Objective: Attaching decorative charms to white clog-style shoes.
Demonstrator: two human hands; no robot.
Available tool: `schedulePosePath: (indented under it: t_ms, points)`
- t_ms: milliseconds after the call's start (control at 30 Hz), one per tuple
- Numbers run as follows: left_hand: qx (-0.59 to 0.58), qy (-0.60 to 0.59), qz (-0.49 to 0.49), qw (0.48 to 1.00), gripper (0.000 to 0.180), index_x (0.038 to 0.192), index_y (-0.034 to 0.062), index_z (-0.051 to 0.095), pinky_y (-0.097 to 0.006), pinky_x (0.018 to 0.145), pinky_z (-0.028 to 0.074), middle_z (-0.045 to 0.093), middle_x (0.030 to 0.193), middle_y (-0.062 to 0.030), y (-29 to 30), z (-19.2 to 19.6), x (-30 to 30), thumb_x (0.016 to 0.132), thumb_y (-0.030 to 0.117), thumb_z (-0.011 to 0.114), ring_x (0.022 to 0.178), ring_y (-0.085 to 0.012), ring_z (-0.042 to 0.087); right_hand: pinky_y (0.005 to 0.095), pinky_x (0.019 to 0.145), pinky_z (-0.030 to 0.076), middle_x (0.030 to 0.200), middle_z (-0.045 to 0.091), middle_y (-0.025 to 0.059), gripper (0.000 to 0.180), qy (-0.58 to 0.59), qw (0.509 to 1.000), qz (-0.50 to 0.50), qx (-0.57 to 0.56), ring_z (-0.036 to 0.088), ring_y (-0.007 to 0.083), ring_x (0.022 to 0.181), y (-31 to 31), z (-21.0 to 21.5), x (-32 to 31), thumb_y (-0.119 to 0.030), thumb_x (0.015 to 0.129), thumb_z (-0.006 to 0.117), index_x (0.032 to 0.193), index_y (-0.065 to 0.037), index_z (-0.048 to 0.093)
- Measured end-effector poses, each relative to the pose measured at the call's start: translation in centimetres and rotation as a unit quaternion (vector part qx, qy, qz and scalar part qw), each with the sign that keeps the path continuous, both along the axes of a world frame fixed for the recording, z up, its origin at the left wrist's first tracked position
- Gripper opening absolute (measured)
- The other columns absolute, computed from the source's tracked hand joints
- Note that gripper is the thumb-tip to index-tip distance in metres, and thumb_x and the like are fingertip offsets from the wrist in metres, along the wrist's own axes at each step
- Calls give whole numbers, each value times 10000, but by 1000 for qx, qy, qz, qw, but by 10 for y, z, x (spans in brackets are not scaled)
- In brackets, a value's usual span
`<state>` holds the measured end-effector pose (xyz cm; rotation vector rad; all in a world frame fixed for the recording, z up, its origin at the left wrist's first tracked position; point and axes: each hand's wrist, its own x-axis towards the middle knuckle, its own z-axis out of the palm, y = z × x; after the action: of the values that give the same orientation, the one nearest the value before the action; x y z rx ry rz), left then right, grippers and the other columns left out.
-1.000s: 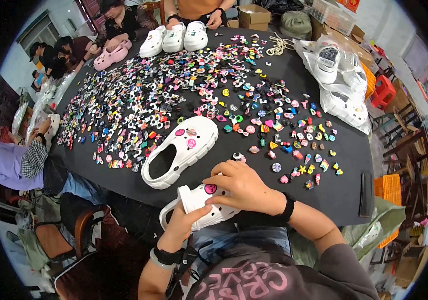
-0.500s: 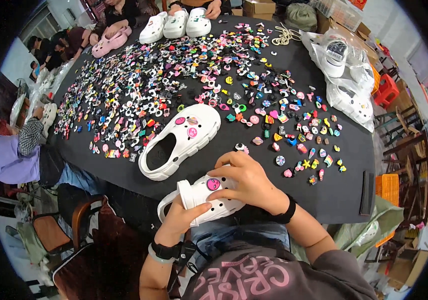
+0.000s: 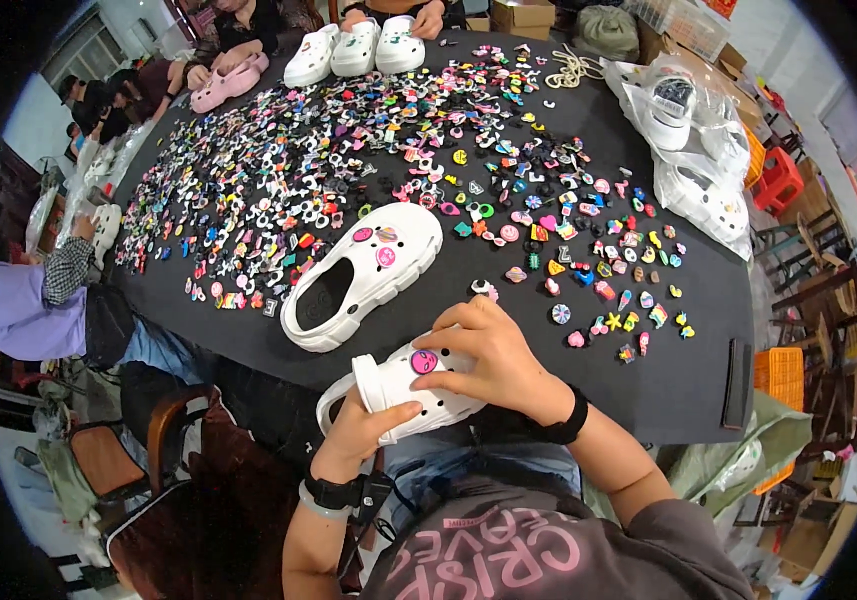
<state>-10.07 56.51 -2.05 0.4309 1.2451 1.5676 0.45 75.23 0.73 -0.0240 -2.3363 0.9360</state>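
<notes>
A white clog (image 3: 446, 403) is between my two hands at the table's near edge. My left hand (image 3: 354, 430) grips it at the heel end, thumb on top and the other fingers hidden inside or underneath. Across its toe lies my right hand (image 3: 493, 360), fingers curled over the far side and thumb near a round pink charm (image 3: 424, 362) seated in the upper. Whether the right fingertips also hold something small is hidden. Just beyond, a second white clog (image 3: 400, 278) rests on the table with pink round charms and a planet charm on its upper.
Loose colourful charms (image 3: 278, 170) cover much of the black table (image 3: 688, 400). Bagged white shoes (image 3: 693, 200) lie at the right edge, near a dark strip (image 3: 736, 385). Across the table, people handle white clogs (image 3: 356, 48) and a pink clog (image 3: 230, 82).
The view has shifted slightly. The held clog and both my hands keep nearly the same pose, with the right thumb a little closer to the pink charm.
</notes>
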Motion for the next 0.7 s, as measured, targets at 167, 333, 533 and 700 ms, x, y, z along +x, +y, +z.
schedulePosePath:
  t_ms: [167, 333, 533, 700]
  points:
    - [9, 4, 21, 1000, 451, 1205, -26, 514, -318, 855, 503, 620, 1073, -97, -3, -2, 4, 776, -56, 651, 985, -184, 613, 325, 645, 430, 780, 581, 1, 175, -10, 997, -28, 77, 524, 194, 718, -10, 4, -5, -275, 725, 731, 791, -119, 687]
    - [-11, 7, 21, 1000, 403, 1175, -26, 539, -327, 841, 504, 626, 1060, -94, 1, 4, 3, 789, -28, 653, 979, -186, 614, 335, 625, 434, 760, 581, -3, 171, -20, 992, -48, 115, 536, 196, 701, -6, 1, -11, -275, 776, 682, 733, -112, 655]
    - [0, 27, 27, 999, 382, 1164, -31, 547, -321, 826, 505, 632, 1053, -96, 3, 6, 4, 799, -5, 655, 962, -180, 618, 346, 622, 434, 772, 590, 15, 166, -2, 999, -8, 34, 537, 216, 681, 0, -4, -12, -259, 803, 661, 751, -102, 668]
    - [-5, 20, 26, 999, 391, 1168, -31, 546, -322, 833, 506, 634, 1058, -98, 3, 4, 3, 795, -18, 662, 971, -182, 619, 355, 655, 431, 795, 596, 31, 173, -21, 1000, 19, -9, 542, 227, 715, 4, -6, -12, -240, 833, 624, 766, -87, 670]
